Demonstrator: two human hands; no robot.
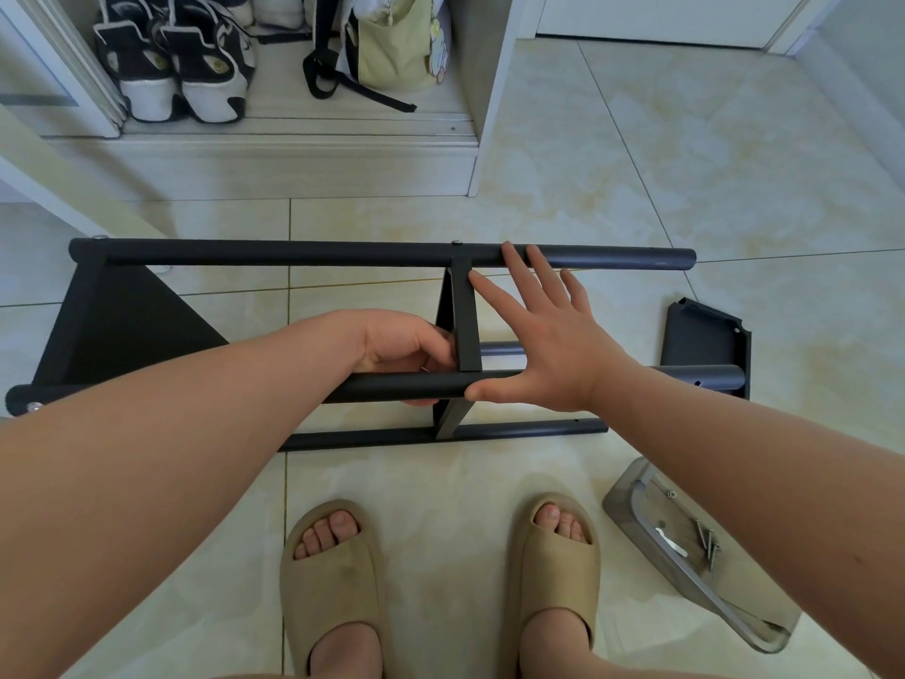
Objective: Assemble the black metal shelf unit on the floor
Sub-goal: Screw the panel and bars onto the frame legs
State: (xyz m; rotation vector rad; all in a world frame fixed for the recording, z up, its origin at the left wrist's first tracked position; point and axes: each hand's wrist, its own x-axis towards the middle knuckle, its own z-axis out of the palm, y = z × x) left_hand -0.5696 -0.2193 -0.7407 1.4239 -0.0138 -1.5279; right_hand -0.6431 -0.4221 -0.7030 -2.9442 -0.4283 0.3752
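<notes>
Our left hand [409, 350] is curled round the near tube [392, 384], just beside where the middle shelf [464, 325] meets it. We cannot tell whether its fingertips also hold a fastener. Our right hand [548, 350] is spread flat with straight fingers. Its thumb lies along the same tube and its fingers reach across the shelf's edge toward the far tube [294, 253]; whether they touch that tube is unclear.

The unit [392, 438] lies on its side on the tiled floor [685, 164] in front of our feet. An end shelf [122, 311] is fixed at the left and the middle shelf stands between the tubes. The right-hand tube ends are bare. A loose shelf [705, 338] lies on the floor behind them.

We judge the near joint of the middle shelf to be the weak point. If it is not yet screwed, letting go with the left hand could let the shelf swing out of line with its hole. With nothing tying them together, the free tube ends may spread or twist as we press, and round tubes can roll on smooth tile. The tray [631, 502] with its screws [706, 541] sits near our right slipper [553, 580] and under our forearm, so a careless shuffle could scatter them.
</notes>
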